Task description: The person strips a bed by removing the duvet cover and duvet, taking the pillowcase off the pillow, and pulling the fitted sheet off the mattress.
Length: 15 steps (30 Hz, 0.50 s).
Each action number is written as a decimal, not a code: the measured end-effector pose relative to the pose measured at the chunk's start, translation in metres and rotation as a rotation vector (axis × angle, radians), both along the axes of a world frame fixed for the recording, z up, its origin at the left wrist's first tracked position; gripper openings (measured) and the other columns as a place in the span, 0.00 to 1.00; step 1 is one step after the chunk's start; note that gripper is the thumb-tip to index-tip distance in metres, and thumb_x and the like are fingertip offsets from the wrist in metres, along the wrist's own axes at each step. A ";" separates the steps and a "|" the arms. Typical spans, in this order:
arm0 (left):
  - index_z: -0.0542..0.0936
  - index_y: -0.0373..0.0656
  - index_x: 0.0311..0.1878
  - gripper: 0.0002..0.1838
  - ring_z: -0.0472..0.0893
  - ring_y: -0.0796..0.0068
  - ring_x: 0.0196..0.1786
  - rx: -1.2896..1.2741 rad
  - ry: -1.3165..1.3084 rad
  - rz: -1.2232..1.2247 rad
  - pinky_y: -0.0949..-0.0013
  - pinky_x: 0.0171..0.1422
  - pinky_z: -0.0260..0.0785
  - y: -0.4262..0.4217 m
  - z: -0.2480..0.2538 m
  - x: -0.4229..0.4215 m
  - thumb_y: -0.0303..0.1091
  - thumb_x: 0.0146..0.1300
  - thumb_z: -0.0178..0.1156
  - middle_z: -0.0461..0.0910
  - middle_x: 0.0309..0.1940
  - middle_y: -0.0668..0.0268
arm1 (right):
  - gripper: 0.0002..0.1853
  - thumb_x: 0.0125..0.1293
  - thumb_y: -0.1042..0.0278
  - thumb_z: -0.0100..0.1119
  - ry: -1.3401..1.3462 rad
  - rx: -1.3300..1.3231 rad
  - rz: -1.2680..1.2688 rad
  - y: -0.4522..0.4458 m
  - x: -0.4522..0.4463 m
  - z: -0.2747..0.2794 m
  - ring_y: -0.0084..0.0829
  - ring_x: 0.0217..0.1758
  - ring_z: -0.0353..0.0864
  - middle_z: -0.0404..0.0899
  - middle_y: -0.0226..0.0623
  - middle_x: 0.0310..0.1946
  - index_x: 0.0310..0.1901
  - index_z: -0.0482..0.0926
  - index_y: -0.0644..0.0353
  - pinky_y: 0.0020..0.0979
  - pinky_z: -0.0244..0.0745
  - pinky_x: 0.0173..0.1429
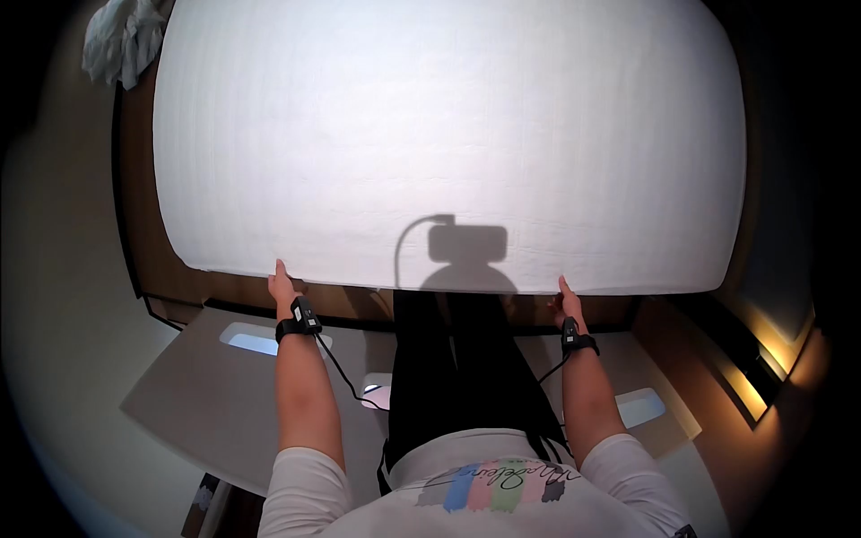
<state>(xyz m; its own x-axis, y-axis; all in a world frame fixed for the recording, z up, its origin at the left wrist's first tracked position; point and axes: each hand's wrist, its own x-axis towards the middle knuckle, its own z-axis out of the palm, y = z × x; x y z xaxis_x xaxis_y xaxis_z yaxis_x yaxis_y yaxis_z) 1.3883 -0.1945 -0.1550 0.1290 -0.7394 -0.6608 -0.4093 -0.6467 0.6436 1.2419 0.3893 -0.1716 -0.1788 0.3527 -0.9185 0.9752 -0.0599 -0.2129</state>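
A wide mattress (448,134) with a smooth white cover stretches ahead of me, its near edge just in front of my legs. My left hand (282,283) grips that edge left of centre, thumb up against the cover and fingers mostly hidden. Farther right along the same edge, my right hand (566,303) is closed at the mattress, thumb raised on its side and some curled fingers showing beneath. Each wrist wears a black strap with a small device, the left device (306,316) and the right device (570,334), both trailing cables.
Brown bed base (141,206) shows along the mattress's left side. Crumpled white fabric (123,40) lies at the far left corner. Behind me is a pale board (215,386) with cut-out openings. Lit wooden trim (744,394) stands at the right. A camera-shaped shadow falls on the mattress.
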 end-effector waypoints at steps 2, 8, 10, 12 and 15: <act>0.69 0.43 0.37 0.14 0.71 0.75 0.21 0.018 0.080 0.041 0.71 0.16 0.58 0.012 -0.001 0.013 0.44 0.62 0.55 0.70 0.25 0.68 | 0.16 0.59 0.51 0.59 0.038 -0.009 -0.068 0.008 0.002 0.009 0.29 0.28 0.67 0.68 0.30 0.25 0.31 0.72 0.56 0.36 0.69 0.35; 0.68 0.45 0.53 0.16 0.77 0.73 0.33 0.040 0.350 0.027 0.76 0.20 0.65 0.101 0.000 0.040 0.40 0.65 0.51 0.75 0.37 0.66 | 0.18 0.62 0.52 0.56 -0.002 0.069 -0.050 0.139 0.046 -0.032 0.37 0.36 0.73 0.70 0.36 0.33 0.41 0.71 0.59 0.48 0.71 0.36; 0.68 0.46 0.54 0.16 0.77 0.73 0.35 0.072 0.377 -0.042 0.76 0.21 0.66 0.118 0.005 0.040 0.39 0.65 0.51 0.75 0.39 0.66 | 0.17 0.62 0.52 0.55 0.005 0.157 -0.018 0.135 0.033 -0.010 0.37 0.34 0.74 0.71 0.38 0.30 0.38 0.69 0.60 0.46 0.73 0.32; 0.68 0.48 0.55 0.18 0.77 0.73 0.38 0.135 0.278 -0.081 0.76 0.23 0.67 0.131 0.017 0.031 0.40 0.64 0.53 0.75 0.43 0.66 | 0.18 0.63 0.50 0.53 0.046 0.240 0.068 0.127 0.025 0.022 0.35 0.27 0.73 0.70 0.37 0.25 0.31 0.67 0.60 0.45 0.73 0.27; 0.67 0.49 0.57 0.20 0.77 0.73 0.36 0.140 0.152 -0.085 0.75 0.23 0.66 0.138 0.033 0.014 0.41 0.63 0.53 0.76 0.42 0.67 | 0.19 0.64 0.49 0.51 0.002 0.266 -0.053 0.148 0.018 0.007 0.35 0.25 0.73 0.70 0.35 0.23 0.30 0.66 0.58 0.44 0.72 0.26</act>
<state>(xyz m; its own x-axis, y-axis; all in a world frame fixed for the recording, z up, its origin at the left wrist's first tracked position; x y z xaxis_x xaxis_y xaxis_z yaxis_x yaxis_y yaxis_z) 1.4022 -0.0569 -0.1221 -0.0392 -0.6427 -0.7651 -0.3712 -0.7016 0.6083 1.2594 0.5375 -0.1643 -0.1554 0.5903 -0.7921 0.9718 -0.0525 -0.2298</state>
